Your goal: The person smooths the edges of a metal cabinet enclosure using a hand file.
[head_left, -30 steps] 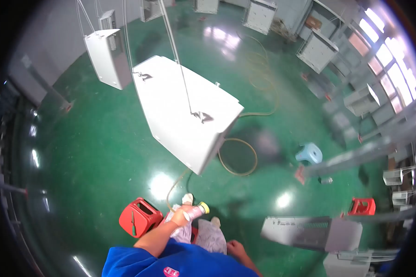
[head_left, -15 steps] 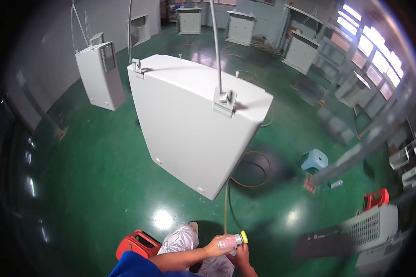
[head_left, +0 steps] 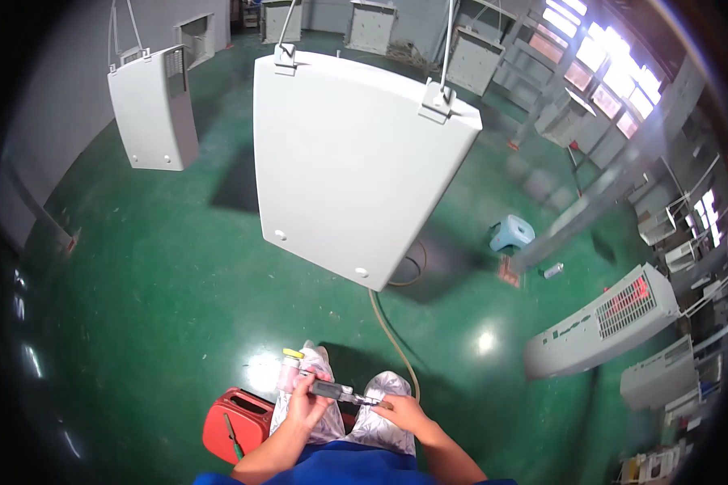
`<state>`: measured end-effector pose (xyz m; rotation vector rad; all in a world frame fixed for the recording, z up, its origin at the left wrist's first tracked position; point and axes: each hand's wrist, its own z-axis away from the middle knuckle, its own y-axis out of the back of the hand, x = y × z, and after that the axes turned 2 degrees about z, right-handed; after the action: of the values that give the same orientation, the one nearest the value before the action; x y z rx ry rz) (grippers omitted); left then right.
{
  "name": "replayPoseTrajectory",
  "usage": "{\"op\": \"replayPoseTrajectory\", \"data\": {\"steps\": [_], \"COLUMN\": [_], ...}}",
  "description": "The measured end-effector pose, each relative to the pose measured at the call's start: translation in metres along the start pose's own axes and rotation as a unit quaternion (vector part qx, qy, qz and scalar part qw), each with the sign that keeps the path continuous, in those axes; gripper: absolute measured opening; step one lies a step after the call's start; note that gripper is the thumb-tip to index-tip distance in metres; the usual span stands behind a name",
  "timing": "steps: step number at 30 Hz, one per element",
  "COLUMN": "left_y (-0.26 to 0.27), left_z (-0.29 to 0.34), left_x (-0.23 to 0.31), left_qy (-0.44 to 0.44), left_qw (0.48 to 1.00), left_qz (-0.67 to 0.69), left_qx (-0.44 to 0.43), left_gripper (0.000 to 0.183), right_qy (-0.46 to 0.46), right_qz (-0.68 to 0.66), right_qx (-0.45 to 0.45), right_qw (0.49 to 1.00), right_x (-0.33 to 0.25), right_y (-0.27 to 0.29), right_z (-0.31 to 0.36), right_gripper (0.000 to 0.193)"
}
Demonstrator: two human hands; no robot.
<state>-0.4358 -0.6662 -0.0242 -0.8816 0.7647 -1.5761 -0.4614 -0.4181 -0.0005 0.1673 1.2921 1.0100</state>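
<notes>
In front of my knees, my left hand [head_left: 306,404] is closed round a dark-handled tool [head_left: 332,390] with a silver metal end. Beside its fingers stands a pinkish cylinder [head_left: 288,378] with a yellow disc-shaped top; I cannot tell whether the two are joined. The fingers of my right hand [head_left: 401,411] pinch the silver end of the tool. Beyond my hands hangs a large white metal housing [head_left: 356,162], held by two clips [head_left: 438,101] on rods along its top edge.
A red stool [head_left: 218,428] with a green-handled tool [head_left: 234,440] on it stands at my left leg. A hose [head_left: 392,331] runs over the green floor. A second white housing [head_left: 154,113] hangs at far left. Right are a blue stool [head_left: 511,233], a post and a vented housing [head_left: 598,323].
The cylinder has swung left, its yellow end now upward instead of rightward. The dark handle has come into sight, and my right hand has moved to the tool's silver end.
</notes>
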Motion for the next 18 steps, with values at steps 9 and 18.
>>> {"op": "replayPoseTrajectory", "data": {"steps": [9,18], "left_y": [0.053,0.031], "left_z": [0.005,-0.035], "left_x": [0.044,0.103], "left_qy": [-0.016,-0.110], "left_qw": [0.997,0.990], "left_qz": [0.014,0.038], "left_qx": [0.081,0.075], "left_gripper": [0.019,0.020], "right_qy": [0.067,0.066], "right_qz": [0.026,0.041], "right_qx": [-0.105,-0.131], "right_qw": [0.992,0.988], "right_x": [-0.049,-0.131], "right_y": [-0.019,-0.018], "right_z": [-0.039,-0.127], "right_gripper": [0.034,0.030]}}
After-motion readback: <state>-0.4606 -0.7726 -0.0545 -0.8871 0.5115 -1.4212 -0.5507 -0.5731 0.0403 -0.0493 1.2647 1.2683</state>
